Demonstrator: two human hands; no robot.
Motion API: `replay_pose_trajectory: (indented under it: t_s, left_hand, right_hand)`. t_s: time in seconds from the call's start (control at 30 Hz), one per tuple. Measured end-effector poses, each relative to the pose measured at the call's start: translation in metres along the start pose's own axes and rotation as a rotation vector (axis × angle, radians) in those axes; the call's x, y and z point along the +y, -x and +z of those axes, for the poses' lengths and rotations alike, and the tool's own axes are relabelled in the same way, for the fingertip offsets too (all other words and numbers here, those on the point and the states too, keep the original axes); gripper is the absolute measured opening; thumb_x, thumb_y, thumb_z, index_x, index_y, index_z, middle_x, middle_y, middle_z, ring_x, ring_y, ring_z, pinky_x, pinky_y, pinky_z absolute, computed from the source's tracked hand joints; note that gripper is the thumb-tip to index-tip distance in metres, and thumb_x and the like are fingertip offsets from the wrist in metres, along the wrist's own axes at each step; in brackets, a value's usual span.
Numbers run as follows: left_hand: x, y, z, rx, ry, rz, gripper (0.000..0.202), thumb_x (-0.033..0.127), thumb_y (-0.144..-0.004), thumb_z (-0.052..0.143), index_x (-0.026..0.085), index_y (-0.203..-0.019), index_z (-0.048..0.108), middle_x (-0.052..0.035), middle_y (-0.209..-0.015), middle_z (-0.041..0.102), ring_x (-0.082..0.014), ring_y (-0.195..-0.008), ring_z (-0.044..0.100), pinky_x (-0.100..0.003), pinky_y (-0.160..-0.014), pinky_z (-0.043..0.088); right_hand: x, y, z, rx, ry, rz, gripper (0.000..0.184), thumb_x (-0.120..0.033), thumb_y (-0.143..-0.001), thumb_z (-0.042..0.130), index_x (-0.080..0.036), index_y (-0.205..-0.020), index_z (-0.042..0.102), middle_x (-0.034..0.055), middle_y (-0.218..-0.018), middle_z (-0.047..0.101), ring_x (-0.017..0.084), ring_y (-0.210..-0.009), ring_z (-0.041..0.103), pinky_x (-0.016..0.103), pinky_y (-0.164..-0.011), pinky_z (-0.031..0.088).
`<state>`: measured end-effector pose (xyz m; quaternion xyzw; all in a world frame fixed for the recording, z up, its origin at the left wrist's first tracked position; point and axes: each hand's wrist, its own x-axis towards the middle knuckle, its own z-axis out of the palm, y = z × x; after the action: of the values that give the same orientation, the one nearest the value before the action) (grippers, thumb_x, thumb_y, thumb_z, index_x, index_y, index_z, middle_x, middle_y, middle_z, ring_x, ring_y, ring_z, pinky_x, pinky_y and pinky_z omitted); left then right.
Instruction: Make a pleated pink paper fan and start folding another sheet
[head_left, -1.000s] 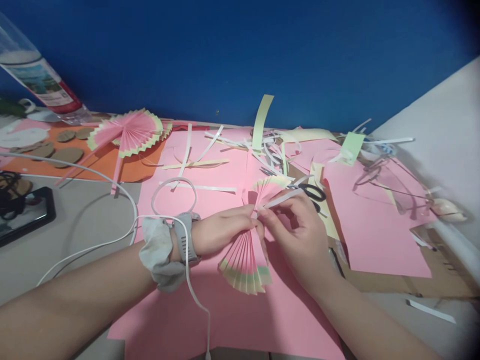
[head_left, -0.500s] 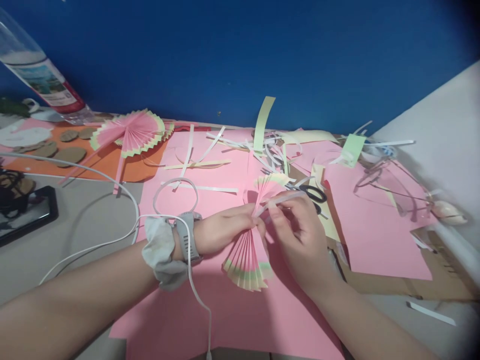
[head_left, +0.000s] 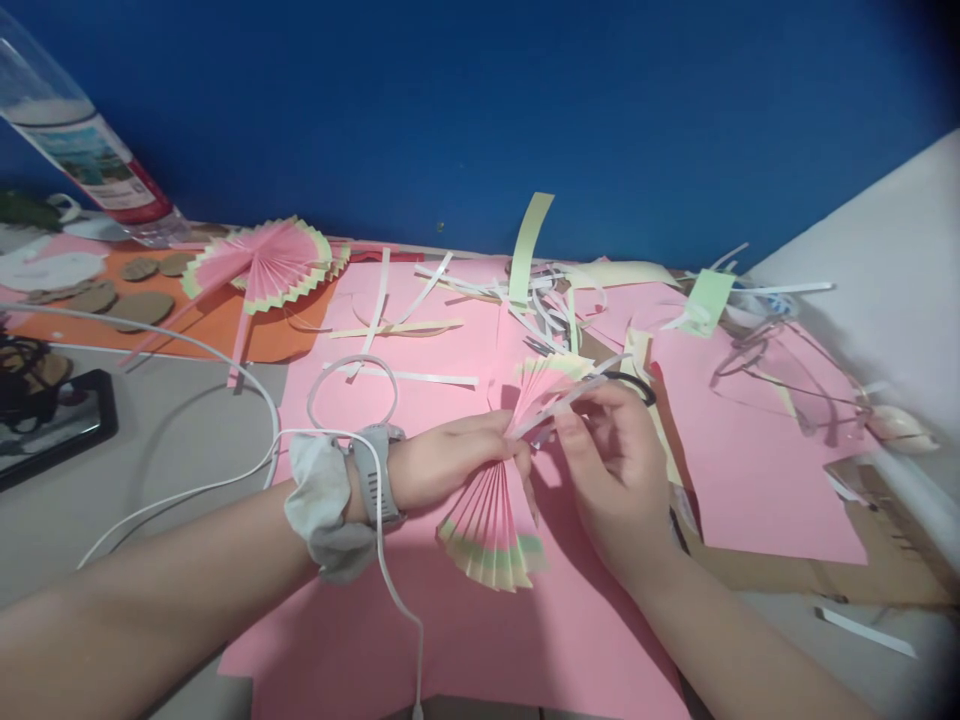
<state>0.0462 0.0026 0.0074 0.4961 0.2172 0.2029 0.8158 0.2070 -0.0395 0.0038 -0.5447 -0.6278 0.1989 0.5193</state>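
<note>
My left hand (head_left: pixel 457 455) pinches a pleated paper fan (head_left: pixel 491 540) at its middle. The fan is pink with green and pale yellow ends, and its folds spread out both above and below my fingers. From the pinched middle a translucent whitish strip (head_left: pixel 559 405) runs up to the right. My right hand (head_left: pixel 615 470) is closed on this strip with thumb and fingers, close beside the fan. Scissors (head_left: pixel 634 385) with black handles lie just behind my right hand, partly hidden. Pink paper (head_left: pixel 480 640) lies beneath both hands.
Two finished-looking pink fans (head_left: pixel 281 265) lie on orange paper (head_left: pixel 292 335) at the left, near a plastic bottle (head_left: pixel 105 160) and a phone (head_left: pixel 56 430). Paper scraps (head_left: pixel 544 310) lie at the back, eyeglasses (head_left: pixel 787 380) on the right. A white cable (head_left: pixel 386 570) crosses my left wrist.
My right hand has moved slightly right and down, drawing the strip away from the fan's middle. The fan's two ends have spread a little wider. My left hand keeps its place.
</note>
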Motion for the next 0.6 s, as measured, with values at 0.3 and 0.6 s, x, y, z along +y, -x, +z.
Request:
replay_pose_trajectory:
  t_s: [0.3,0.6]
  left_hand:
    - [-0.0075,-0.0009,0.0002,-0.055,0.024,0.031,0.042,0.046,-0.095,0.043,0.014,-0.070,0.055,-0.0009,-0.055,0.058,-0.0162,-0.061,0.064,-0.032,-0.072,0.050]
    - [-0.0048,-0.0004,0.0016,-0.075,-0.039,0.035,0.047,0.042,-0.098,0.036,0.011,-0.071,0.059,-0.0051,-0.058,0.061,-0.0160,-0.053,0.061,-0.036,-0.068,0.054]
  right_hand:
    - [0.0024,-0.0002,-0.0012,-0.005,0.026,0.006,0.007,-0.026,-0.089,0.058,-0.023,-0.083,0.054,0.0001,-0.080,0.055,0.015,-0.070,0.056,0.029,-0.061,0.047]
    - [-0.0005,-0.0020,-0.0002,-0.008,0.073,-0.064,0.008,-0.018,-0.089,0.055,-0.023,-0.084,0.053,-0.0010,-0.079,0.055,0.013,-0.071,0.054,0.027,-0.063,0.046]
